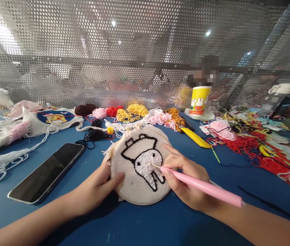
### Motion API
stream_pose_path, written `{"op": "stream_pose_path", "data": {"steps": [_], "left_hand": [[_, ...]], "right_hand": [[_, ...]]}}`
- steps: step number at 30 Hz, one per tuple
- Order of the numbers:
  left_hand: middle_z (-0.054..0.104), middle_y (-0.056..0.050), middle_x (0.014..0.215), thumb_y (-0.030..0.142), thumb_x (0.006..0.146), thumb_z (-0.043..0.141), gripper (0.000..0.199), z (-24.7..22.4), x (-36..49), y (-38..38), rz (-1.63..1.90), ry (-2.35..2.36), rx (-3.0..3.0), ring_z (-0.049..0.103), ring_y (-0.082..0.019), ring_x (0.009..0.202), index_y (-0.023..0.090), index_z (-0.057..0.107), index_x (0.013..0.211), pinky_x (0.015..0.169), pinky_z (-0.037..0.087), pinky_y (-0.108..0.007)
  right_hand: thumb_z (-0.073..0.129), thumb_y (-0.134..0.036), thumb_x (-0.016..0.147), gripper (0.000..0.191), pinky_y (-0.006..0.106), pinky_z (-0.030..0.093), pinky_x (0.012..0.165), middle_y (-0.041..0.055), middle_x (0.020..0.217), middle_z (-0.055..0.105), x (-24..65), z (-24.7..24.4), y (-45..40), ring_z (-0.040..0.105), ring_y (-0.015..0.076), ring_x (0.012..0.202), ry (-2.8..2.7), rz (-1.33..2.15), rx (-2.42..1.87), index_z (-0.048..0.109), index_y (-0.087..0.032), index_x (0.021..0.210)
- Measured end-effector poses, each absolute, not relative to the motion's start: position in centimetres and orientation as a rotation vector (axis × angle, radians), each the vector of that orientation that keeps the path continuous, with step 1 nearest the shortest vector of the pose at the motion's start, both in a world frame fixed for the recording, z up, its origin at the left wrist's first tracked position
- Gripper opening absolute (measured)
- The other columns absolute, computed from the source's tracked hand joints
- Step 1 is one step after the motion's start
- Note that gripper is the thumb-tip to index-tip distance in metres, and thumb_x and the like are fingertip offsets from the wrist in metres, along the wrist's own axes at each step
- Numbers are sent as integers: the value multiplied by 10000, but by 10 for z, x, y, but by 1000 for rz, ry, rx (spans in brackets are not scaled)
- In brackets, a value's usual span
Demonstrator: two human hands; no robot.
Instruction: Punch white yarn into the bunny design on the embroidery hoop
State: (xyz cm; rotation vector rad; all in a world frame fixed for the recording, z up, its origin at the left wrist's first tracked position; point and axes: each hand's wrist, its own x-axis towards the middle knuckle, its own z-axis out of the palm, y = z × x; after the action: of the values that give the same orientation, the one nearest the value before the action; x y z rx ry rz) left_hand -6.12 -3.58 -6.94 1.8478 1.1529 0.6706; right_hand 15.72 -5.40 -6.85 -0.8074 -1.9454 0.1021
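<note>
L hand is gripping the hoop at its L edge, thumb lying on the front, fingers mostly hidden. Hoop is tilting up in the ctr over the blue table; can't tell if it's touching. R hand is holding the pink pen w/ bent fingers closed round it. Needle tip is pointing at the part-white, black-outlined figure; can't tell if it's piercing. Phone is lying L, yellow cutter R, cup standing behind.
</note>
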Motion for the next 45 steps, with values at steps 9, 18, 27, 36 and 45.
{"op": "stream_pose_path", "data": {"steps": [9, 18, 27, 36, 45], "left_hand": [[534, -59, 1054, 369, 793, 408, 341, -71, -61, -34, 618, 1109, 1820, 452, -227, 1005, 159, 433, 1060, 914, 353, -357], [530, -54, 1080, 354, 779, 435, 368, -72, -62, -34, 667, 1107, 1826, 412, -247, 1062, 174, 430, 1100, 921, 348, -363], [593, -47, 964, 329, 761, 461, 279, -69, -63, -37, 666, 1112, 1837, 503, -223, 913, 179, 536, 984, 833, 416, -323], [625, -24, 730, 245, 748, 485, 132, -63, -64, -38, 699, 1006, 1914, 504, -217, 899, 188, 604, 761, 852, 389, -318], [632, -22, 830, 234, 772, 440, 215, -50, -61, -43, 637, 969, 2154, 542, -195, 821, 198, 571, 939, 808, 424, -284]], "right_hand": [[448, -84, 720, 101, 453, 381, 886, -56, 566, 437, 160, -67, -54, 441, 69, 505, -1943, 133, -801, 432, -177, 754], [461, -67, 709, 105, 438, 387, 882, -39, 576, 456, 159, -71, -51, 450, 69, 508, -1947, 63, -775, 440, -164, 740], [489, -56, 703, 103, 443, 390, 878, -24, 549, 500, 158, -67, -50, 465, 85, 518, -2117, -295, -714, 461, -155, 712], [447, -94, 728, 110, 491, 331, 884, -49, 513, 439, 158, -60, -50, 404, 79, 488, -2141, -288, -801, 444, -174, 653], [489, -105, 724, 117, 441, 327, 861, -50, 519, 421, 160, -60, -50, 395, 83, 516, -2185, -363, -761, 449, -172, 638]]}}
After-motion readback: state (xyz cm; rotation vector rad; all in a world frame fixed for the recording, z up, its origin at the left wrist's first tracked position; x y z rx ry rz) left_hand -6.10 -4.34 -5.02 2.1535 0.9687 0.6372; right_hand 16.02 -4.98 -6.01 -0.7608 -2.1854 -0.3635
